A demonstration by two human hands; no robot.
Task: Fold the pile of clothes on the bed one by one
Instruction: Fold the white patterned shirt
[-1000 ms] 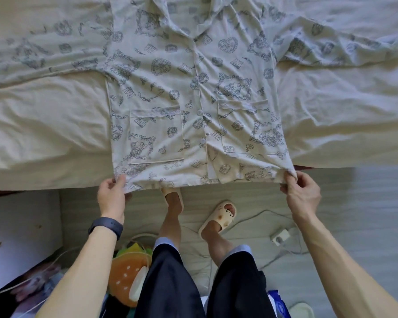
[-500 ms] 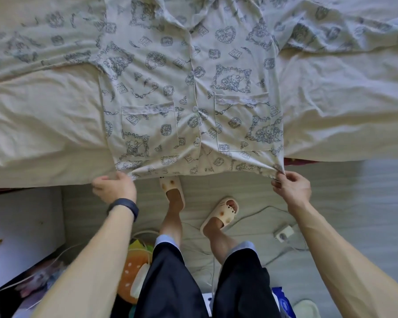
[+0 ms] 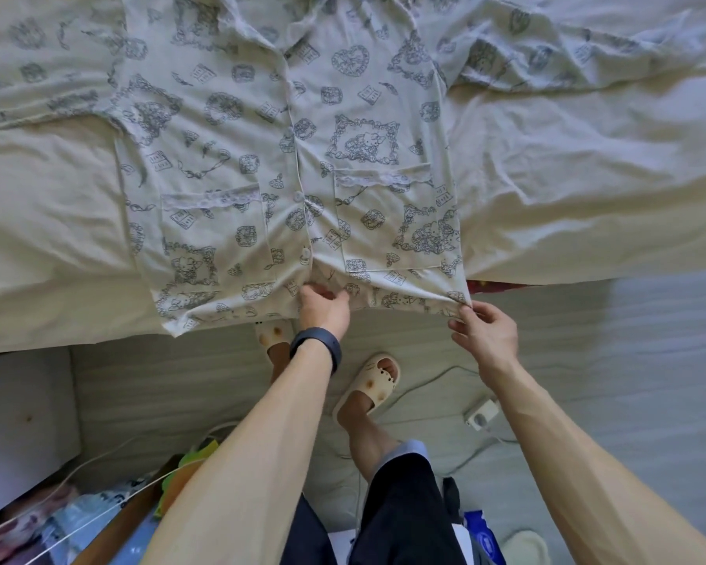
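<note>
While the cream-sheeted bed (image 3: pixel 567 177) fills the upper view, the printed pajama shirt (image 3: pixel 237 128) is seen spread face up on it. Its long axis runs from the far collar straight toward the person, so that the hem (image 3: pixel 229 314) hangs at the near bed edge. The left hand (image 3: pixel 323 307) is curled on, and appears to pinch, the mid-hem below the button placket (image 3: pixel 298 189), and the right hand (image 3: pixel 486 334) pinches the hem's right corner. The shirt's right half is therefore judged the nearer for a lengthwise fold.

dark wristband (image 3: pixel 317 347) on left wrist; dark shorts (image 3: pixel 404 507), seemingly pale-blue hems (image 3: pixel 409 447); cream slippers (image 3: pixel 373 381) with holes.
</note>
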